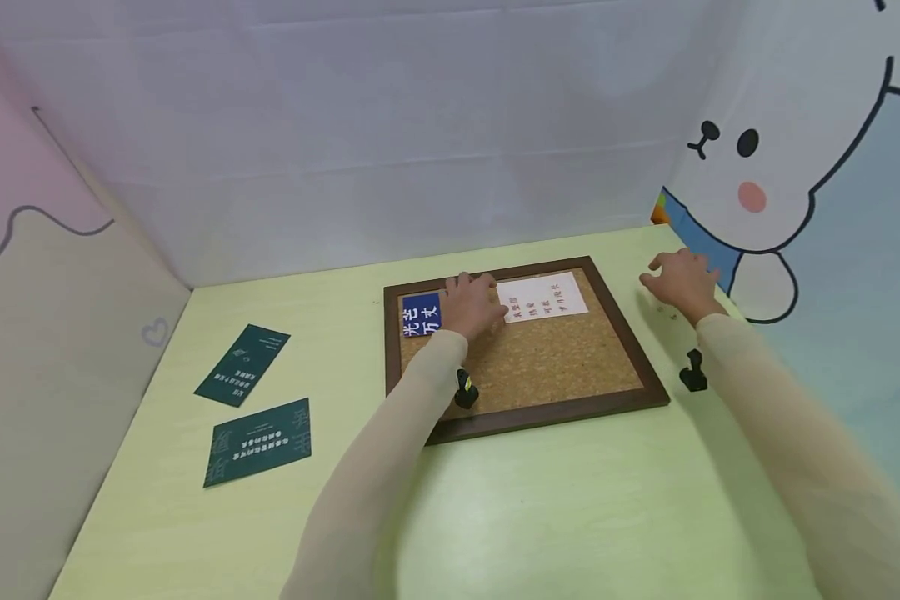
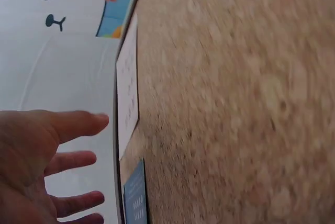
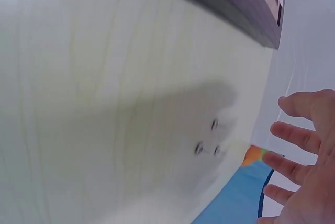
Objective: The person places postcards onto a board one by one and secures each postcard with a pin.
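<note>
A cork board (image 1: 555, 367) in a dark brown wooden frame lies on the table. On its upper part are a blue card (image 1: 422, 315) with white characters and a white card (image 1: 543, 297) with red characters. Between these two cards my left hand (image 1: 471, 307) hovers over the cork, its fingers spread and holding nothing in the left wrist view. To the right of the frame, my right hand (image 1: 682, 283) is held above the table with fingers apart and nothing in them. Below it lie several small shiny metal pieces (image 3: 199, 148), thumbtack-sized.
Two dark green cards with white writing, one upper (image 1: 242, 365) and one lower (image 1: 258, 442), lie on the table left of the board. A white curtain (image 1: 420, 150) hangs behind the pale green table (image 1: 510, 517), and a cartoon backdrop (image 1: 855, 217) stands at the right.
</note>
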`<state>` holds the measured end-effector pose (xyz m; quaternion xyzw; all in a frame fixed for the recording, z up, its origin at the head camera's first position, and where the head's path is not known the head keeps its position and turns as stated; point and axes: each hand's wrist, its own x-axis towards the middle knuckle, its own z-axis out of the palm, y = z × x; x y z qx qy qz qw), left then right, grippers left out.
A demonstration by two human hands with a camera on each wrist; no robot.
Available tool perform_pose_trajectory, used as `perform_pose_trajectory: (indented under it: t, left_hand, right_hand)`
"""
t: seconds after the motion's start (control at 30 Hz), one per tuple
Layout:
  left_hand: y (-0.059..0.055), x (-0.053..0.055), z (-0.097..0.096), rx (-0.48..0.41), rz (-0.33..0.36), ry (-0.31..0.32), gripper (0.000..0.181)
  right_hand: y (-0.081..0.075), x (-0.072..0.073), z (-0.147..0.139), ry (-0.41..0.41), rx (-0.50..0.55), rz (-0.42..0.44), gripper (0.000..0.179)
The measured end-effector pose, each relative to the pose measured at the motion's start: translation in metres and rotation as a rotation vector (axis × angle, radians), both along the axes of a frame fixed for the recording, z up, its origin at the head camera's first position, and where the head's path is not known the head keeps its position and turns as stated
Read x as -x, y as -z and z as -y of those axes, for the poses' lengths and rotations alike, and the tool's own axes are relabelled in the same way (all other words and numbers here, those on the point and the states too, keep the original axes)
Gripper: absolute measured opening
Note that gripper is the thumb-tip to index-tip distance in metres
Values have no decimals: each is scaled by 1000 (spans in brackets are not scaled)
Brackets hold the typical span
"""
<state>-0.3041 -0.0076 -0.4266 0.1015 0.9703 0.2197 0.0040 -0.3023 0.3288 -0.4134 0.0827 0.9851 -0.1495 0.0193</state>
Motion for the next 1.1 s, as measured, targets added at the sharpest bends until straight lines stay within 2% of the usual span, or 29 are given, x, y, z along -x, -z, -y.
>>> perform_pose_trajectory:
  t: [0.13, 0.33, 0.67, 0.9, 1.1]
  left_hand:
    - [4, 4, 3, 74, 21, 38, 55]
    - [13, 9, 3, 119, 38, 30, 56]
    - [12, 8, 4, 113, 61, 26, 44]
    - [11, 6, 4, 79, 89, 24, 43]
    - [12, 3, 3, 61, 82, 31, 45]
  right_hand:
    - [-4, -5, -13, -2, 11, 24, 43]
    - [-1, -11, -26, -51, -9, 27, 37]
    - [16, -18, -31, -175, -24, 7, 29]
    - [24, -19, -25, -185, -41, 1, 24]
    - [28, -19, -25, -199, -77, -5, 23]
